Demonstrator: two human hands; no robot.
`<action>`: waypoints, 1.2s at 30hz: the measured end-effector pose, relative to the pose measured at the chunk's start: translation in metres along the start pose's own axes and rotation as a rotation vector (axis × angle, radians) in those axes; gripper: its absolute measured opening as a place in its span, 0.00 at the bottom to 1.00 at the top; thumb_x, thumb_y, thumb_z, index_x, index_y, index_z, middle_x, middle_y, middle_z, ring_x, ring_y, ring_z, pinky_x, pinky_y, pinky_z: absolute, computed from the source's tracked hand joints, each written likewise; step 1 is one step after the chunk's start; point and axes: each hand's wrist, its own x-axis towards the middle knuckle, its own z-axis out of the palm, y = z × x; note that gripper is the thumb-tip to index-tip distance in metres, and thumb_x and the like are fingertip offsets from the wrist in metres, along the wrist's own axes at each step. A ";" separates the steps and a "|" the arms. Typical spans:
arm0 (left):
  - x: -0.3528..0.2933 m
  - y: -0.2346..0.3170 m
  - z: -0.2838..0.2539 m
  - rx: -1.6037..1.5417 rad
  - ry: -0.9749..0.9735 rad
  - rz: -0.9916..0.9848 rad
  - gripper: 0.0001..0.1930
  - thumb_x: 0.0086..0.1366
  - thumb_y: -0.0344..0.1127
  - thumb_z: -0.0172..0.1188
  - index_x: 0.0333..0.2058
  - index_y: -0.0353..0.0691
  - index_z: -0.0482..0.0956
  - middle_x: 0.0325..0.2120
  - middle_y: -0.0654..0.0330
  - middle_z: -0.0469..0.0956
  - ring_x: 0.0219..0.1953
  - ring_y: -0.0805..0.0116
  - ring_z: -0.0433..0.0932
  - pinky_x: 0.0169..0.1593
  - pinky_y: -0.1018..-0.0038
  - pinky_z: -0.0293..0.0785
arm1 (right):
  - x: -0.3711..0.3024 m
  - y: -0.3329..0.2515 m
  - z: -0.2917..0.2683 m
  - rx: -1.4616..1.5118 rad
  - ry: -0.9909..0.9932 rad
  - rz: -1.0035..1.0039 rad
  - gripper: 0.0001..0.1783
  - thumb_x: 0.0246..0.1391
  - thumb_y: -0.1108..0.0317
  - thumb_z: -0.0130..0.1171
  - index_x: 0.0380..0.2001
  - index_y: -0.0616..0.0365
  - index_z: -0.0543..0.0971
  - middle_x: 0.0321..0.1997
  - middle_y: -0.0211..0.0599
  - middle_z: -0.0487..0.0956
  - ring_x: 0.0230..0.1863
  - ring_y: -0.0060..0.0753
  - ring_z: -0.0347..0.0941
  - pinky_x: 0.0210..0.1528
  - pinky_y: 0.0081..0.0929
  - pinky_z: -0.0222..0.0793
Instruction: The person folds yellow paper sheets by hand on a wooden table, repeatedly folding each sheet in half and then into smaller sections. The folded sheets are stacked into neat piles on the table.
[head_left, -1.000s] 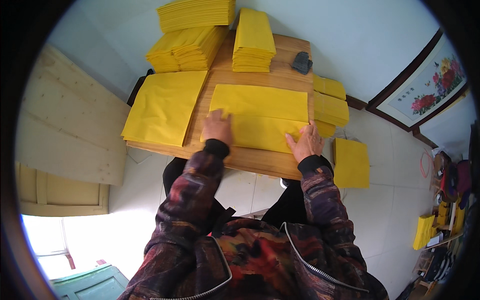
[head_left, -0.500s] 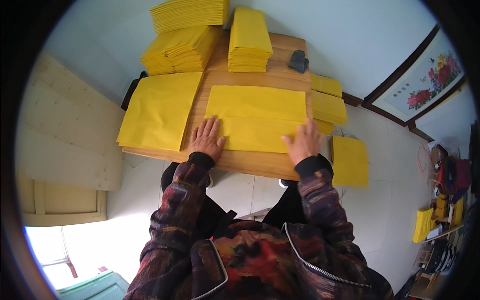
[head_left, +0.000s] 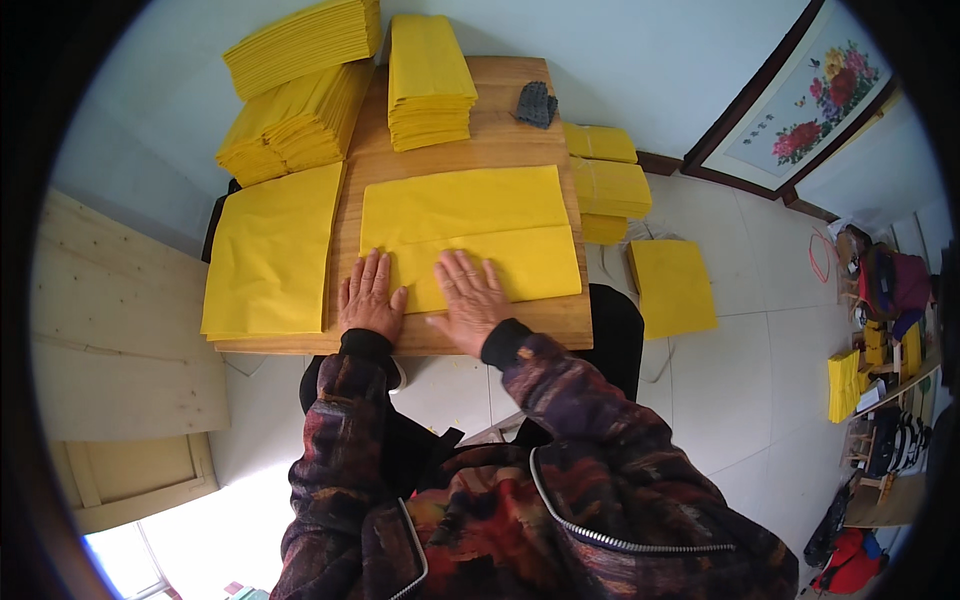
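Observation:
A yellow sheet (head_left: 470, 205), paper or cloth, lies in front of me on the wooden table, its near part folded over so that an edge runs across its middle. My left hand (head_left: 372, 297) rests flat at the sheet's near left corner, fingers spread. Pressed on the near folded part, my right hand (head_left: 470, 300) lies open a little to the right of it. Neither hand grips anything. Left of the sheet is a flat pile of larger yellow sheets (head_left: 268, 250), unfolded.
Folded yellow stacks (head_left: 430, 85) stand at the table's back, with more yellow piles (head_left: 295, 110) at the back left. A dark grey cloth-like piece (head_left: 537, 104) lies at the back right. Yellow bundles (head_left: 610, 185) and a yellow block (head_left: 675, 287) sit beyond the table's right edge.
My right hand has moved left along the folded part, from the sheet's right end to near my left hand. The left hand stays at the left corner. The view has shifted.

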 end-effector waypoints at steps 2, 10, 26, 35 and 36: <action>0.000 -0.001 0.000 -0.018 -0.012 0.003 0.31 0.65 0.50 0.47 0.66 0.50 0.55 0.68 0.64 0.51 0.70 0.62 0.47 0.69 0.59 0.42 | -0.010 0.020 -0.016 -0.032 -0.015 0.079 0.46 0.52 0.45 0.56 0.67 0.58 0.54 0.74 0.39 0.47 0.75 0.39 0.38 0.72 0.49 0.32; -0.001 -0.002 0.002 -0.036 0.008 0.000 0.32 0.65 0.53 0.47 0.65 0.52 0.56 0.68 0.65 0.52 0.69 0.61 0.48 0.69 0.59 0.42 | -0.062 0.099 -0.054 -0.105 0.040 0.285 0.46 0.53 0.48 0.57 0.67 0.58 0.50 0.74 0.38 0.45 0.74 0.42 0.40 0.70 0.50 0.39; -0.033 0.002 -0.016 -0.023 -0.101 -0.056 0.34 0.62 0.53 0.51 0.65 0.51 0.57 0.68 0.66 0.51 0.70 0.63 0.46 0.69 0.55 0.40 | -0.033 0.121 -0.093 0.074 0.056 0.045 0.37 0.44 0.62 0.65 0.57 0.63 0.66 0.62 0.49 0.64 0.66 0.54 0.54 0.66 0.42 0.53; -0.001 -0.006 -0.059 -0.116 -0.118 0.232 0.36 0.50 0.45 0.67 0.58 0.45 0.66 0.57 0.58 0.66 0.62 0.54 0.59 0.63 0.57 0.54 | -0.027 0.107 -0.109 -0.083 -0.109 0.028 0.37 0.39 0.58 0.68 0.54 0.59 0.69 0.56 0.42 0.69 0.59 0.47 0.61 0.59 0.42 0.59; 0.007 -0.005 -0.062 -0.084 -0.169 0.223 0.37 0.48 0.46 0.68 0.57 0.45 0.66 0.55 0.57 0.67 0.61 0.55 0.60 0.62 0.58 0.55 | -0.025 0.106 -0.113 -0.118 -0.135 0.036 0.36 0.39 0.58 0.68 0.53 0.59 0.70 0.55 0.42 0.70 0.58 0.46 0.61 0.59 0.42 0.59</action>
